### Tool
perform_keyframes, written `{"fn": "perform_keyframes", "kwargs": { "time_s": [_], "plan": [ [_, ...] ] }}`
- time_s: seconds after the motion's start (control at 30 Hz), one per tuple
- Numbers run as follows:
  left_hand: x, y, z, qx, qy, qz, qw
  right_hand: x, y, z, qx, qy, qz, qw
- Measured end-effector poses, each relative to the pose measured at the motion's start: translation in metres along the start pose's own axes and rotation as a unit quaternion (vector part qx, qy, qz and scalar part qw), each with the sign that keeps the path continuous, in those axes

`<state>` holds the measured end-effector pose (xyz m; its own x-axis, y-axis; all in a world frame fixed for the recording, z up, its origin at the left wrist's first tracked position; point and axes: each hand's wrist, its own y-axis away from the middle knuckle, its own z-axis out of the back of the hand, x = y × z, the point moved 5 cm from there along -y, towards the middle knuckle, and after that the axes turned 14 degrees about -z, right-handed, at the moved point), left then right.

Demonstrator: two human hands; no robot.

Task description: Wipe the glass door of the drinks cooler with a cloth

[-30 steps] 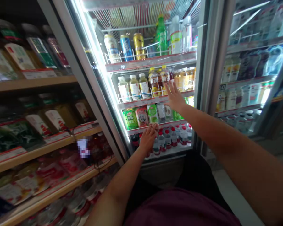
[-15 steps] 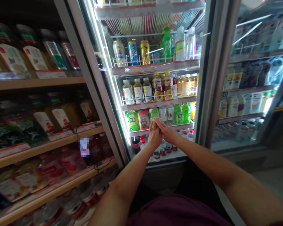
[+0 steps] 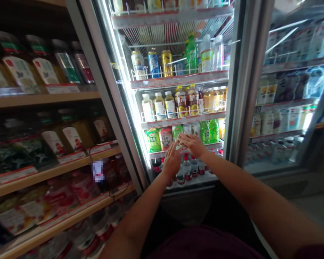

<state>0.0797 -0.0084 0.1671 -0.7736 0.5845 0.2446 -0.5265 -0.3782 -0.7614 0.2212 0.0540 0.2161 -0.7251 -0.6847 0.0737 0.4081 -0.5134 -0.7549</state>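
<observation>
My left hand is stretched forward in front of a lit drinks fridge, its fingers extended and nothing seen in it. My right hand reaches in from the right with its fingers stretched out, also holding nothing that shows. The two hands are close together at the fingertips; I cannot tell whether they touch. Behind them, on a low fridge shelf, stand a green-labelled drink bottle, a red-labelled drink and clear green bottles. Small water bottles on the fridge floor are partly hidden by my hands.
Upper fridge shelves carry cans and iced tea bottles behind wire rails. To the left, a metal frame separates the fridge from wooden shelves of bottles. Another glass-fronted fridge stands to the right.
My hands were pressed together with fingers overlapping; now they have come apart. My left hand has moved left and slightly down, and my right slightly right. The view has shifted a little.
</observation>
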Motion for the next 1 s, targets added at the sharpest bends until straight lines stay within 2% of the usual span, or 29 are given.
{"fn": "perform_keyframes", "kwargs": {
  "time_s": [0.07, 0.17, 0.27, 0.37, 0.57, 0.77, 1.0],
  "plan": [
    [0.011, 0.001, 0.011, 0.023, -0.062, -0.004, 0.998, -0.003, -0.004, 0.01, 0.016, 0.045, 0.028, 0.998],
    [0.039, -0.006, 0.031, 0.047, -0.134, 0.039, 0.989, -0.011, -0.018, 0.03, 0.027, 0.072, 0.061, 0.995],
    [0.07, -0.014, 0.049, 0.068, -0.175, 0.098, 0.977, -0.018, -0.043, 0.054, 0.014, 0.074, 0.062, 0.995],
    [0.09, -0.017, 0.058, 0.098, -0.19, 0.12, 0.97, -0.021, -0.071, 0.082, -0.003, 0.079, 0.042, 0.996],
    [0.098, -0.013, 0.055, 0.122, -0.2, 0.107, 0.966, -0.01, -0.113, 0.127, -0.023, 0.142, 0.012, 0.99],
    [0.102, -0.01, 0.053, 0.12, -0.2, 0.104, 0.967, -0.001, -0.144, 0.16, -0.033, 0.14, -0.04, 0.989],
    [0.117, -0.004, 0.046, 0.127, -0.188, 0.108, 0.968, -0.012, -0.172, 0.192, -0.093, 0.142, -0.077, 0.983]
  ]
}}
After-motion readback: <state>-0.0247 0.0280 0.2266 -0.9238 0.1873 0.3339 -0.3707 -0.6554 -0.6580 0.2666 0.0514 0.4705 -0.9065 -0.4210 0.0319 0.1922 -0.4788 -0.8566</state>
